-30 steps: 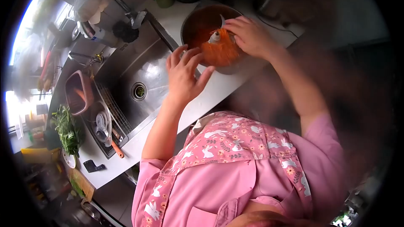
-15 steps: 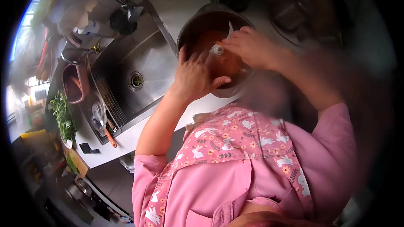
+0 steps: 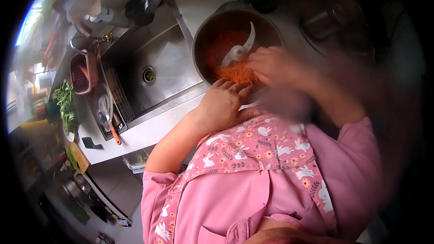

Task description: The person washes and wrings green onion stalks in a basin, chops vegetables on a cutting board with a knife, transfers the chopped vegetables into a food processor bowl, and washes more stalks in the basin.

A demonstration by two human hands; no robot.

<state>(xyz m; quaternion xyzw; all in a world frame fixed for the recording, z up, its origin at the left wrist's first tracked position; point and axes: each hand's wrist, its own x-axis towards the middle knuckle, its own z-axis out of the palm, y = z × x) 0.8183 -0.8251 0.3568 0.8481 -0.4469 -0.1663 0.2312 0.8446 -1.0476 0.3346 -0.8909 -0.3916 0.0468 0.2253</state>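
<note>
The worktop (image 3: 140,136) holds a sink (image 3: 169,56) left of the bowl (image 3: 217,26). The left hand (image 3: 224,105) bends at the bowl's near rim, the right hand (image 3: 273,67) over its right; whether they grip anything is hidden. Inside the bowl: curved blade (image 3: 250,36), orange shreds (image 3: 236,73) nearside.

A plain pink shirt (image 3: 226,194) fills the lower middle of the frame, its sleeves (image 3: 156,185) ending near the elbows, its stitched collar (image 3: 238,232) at the bottom edge. Over it, a deeper pink apron (image 3: 253,147) carries white rabbits, small orange flowers and dark leaf sprigs, with matching straps (image 3: 325,196). The left hand (image 3: 224,104) and right hand (image 3: 275,65) are bare.
</note>
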